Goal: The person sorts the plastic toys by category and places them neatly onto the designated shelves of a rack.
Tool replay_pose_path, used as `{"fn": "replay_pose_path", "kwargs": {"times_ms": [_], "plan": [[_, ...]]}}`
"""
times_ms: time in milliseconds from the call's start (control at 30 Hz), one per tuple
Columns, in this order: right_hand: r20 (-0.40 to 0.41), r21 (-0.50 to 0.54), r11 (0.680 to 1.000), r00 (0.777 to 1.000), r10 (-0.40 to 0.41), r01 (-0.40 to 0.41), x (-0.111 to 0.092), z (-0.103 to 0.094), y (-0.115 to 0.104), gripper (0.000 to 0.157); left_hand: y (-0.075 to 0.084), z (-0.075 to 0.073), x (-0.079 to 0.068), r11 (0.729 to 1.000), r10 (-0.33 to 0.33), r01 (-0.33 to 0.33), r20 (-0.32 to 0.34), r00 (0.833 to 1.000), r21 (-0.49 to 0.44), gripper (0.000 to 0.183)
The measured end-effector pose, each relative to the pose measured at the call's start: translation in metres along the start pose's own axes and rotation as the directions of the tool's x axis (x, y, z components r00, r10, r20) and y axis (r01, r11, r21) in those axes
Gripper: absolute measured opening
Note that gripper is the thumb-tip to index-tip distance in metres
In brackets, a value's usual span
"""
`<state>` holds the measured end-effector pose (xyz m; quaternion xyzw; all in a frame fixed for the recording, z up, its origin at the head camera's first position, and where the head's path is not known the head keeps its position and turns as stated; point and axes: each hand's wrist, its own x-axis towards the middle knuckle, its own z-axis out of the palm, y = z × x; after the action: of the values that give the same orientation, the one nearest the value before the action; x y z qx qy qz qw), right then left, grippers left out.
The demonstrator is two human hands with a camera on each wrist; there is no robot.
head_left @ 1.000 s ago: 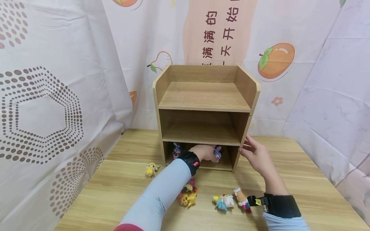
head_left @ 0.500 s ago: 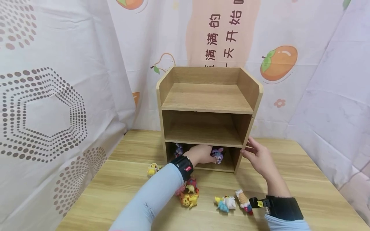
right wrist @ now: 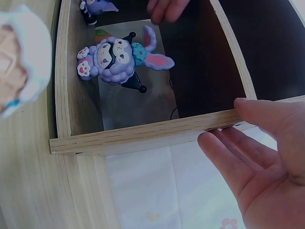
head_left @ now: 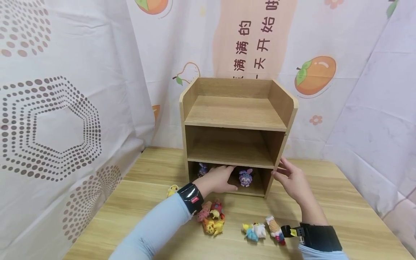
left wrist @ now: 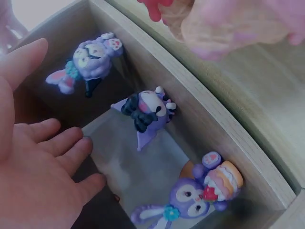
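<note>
My left hand [head_left: 218, 179] is in front of the shelf's bottom compartment, fingers extended and holding nothing. In the left wrist view, three purple figurines stand in a row there: a rabbit with a cake [left wrist: 188, 200], one with a black bow [left wrist: 150, 112], and a long-eared one with a dark mask [left wrist: 90, 59]. The head view shows the long-eared figurine [head_left: 245, 177] right of the hand, while the hand hides the middle one. At the right side panel of the wooden shelf [head_left: 235, 112], my right hand [head_left: 292, 180] pinches the panel between thumb and fingers.
Before the shelf lie a yellow figurine [head_left: 212, 226] and pink and red ones [head_left: 204, 212]. Further right are a yellow, white and blue figurine [head_left: 255, 232] and an ice-cream-cone figurine [head_left: 274, 227]. Another yellow figurine [head_left: 172, 190] is partly hidden by the left arm.
The left hand has let go of the long-eared figurine and drawn back to the left, leaving it standing in the bottom compartment. The right hand stays on the side panel. The head view has shifted slightly.
</note>
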<state>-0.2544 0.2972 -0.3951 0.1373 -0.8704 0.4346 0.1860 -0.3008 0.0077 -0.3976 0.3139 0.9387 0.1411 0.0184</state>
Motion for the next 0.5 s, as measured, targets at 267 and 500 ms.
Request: {"fn": "replay_pose_path", "kwargs": {"times_ms": [267, 500], "plan": [[0.002, 0.010, 1.000, 1.000, 0.000, 0.000, -0.001, 0.001, 0.001, 0.070, -0.004, -0.013, -0.035, 0.999, 0.041, -0.040, 0.030, 0.999, -0.036, 0.084], [-0.009, -0.018, 1.000, 1.000, -0.012, 0.011, -0.002, 0.001, -0.002, 0.070, -0.011, -0.031, -0.066, 0.987, 0.099, -0.100, -0.016, 0.995, -0.127, 0.073]]}}
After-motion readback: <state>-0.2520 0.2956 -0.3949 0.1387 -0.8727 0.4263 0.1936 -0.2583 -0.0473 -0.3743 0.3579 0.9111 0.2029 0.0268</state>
